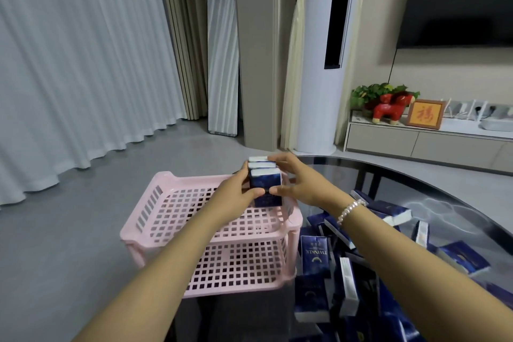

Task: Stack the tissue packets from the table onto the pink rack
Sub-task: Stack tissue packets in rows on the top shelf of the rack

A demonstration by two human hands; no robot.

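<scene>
Both hands are clamped around a little row of three packets (265, 183) at frame center, left hand (236, 194) on the left side, right hand (298, 183) on the right, thumbs nearly meeting in front. They're standing upright at the right back corner of the rack's (155, 211) top tier. Lower right, the pile (347, 266) of loose blue packs sprawls over the glass table (458, 194). Right wrist has a bead bracelet (350, 209).
</scene>
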